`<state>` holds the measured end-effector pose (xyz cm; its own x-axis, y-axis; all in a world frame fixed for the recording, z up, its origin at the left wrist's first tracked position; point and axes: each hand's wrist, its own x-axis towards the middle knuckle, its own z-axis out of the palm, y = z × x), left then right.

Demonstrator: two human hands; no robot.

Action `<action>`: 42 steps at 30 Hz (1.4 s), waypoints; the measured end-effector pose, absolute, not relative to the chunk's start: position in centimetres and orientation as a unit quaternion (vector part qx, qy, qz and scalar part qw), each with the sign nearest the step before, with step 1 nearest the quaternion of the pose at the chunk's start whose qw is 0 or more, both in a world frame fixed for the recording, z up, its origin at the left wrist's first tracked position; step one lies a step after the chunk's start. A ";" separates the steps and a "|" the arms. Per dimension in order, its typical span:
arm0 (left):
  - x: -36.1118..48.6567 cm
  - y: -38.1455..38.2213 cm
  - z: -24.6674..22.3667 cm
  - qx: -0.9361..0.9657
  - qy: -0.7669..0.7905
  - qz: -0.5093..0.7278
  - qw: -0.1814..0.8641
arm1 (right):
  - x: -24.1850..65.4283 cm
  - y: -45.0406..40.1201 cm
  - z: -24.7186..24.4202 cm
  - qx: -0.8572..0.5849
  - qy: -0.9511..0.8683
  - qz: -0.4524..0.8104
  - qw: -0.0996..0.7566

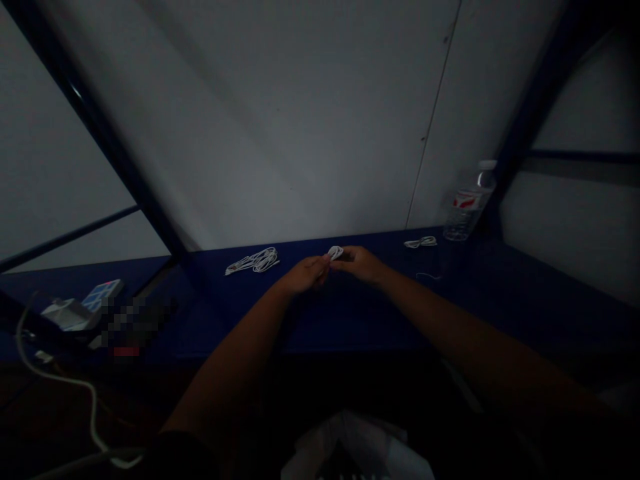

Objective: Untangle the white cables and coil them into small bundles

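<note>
A small coiled white cable (335, 253) is held above the blue shelf (330, 327), between my two hands. My left hand (309, 273) is closed on the cable's left side. From the right, my right hand (361, 264) pinches the same coil, its fingers bent round it. On the shelf left of my hands lies a larger loose bundle of white cable (255, 261). Another small white cable bundle (421, 243) lies to the right, near the wall. The picture is dark, and the fingertips are only partly distinct.
A clear plastic bottle (465, 210) stands at the back right. A thin white strand (428, 276) lies nearer. At the left are a power strip (103, 295), a white adapter (65, 313) and a hanging white cord (93, 407). Blue metal posts rise at both sides.
</note>
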<state>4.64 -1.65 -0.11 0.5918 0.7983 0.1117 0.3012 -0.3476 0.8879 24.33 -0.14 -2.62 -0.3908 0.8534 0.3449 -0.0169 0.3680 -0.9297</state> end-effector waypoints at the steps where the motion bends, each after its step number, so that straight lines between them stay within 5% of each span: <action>1: 4.7 -1.5 -0.3 0.764 0.355 0.287 0.456 | 24.1 -0.2 -2.6 -0.307 -0.680 0.474 0.468; 10: 5.2 -0.9 -1.4 0.683 0.378 0.305 0.545 | 23.0 -0.4 -2.9 -0.352 -0.646 0.466 0.491; 20: 4.9 -1.6 -0.4 0.780 0.362 0.288 0.421 | 23.6 -0.2 -3.3 -0.308 -0.576 0.612 0.445; 31: 5.0 -1.2 -0.8 0.751 0.400 0.276 0.447 | 23.5 -0.2 -3.1 -0.409 -0.755 0.295 0.420; 42: 5.0 -0.6 -1.4 0.771 0.411 0.270 0.404 | 23.2 -0.5 -2.9 -0.424 -0.710 0.360 0.432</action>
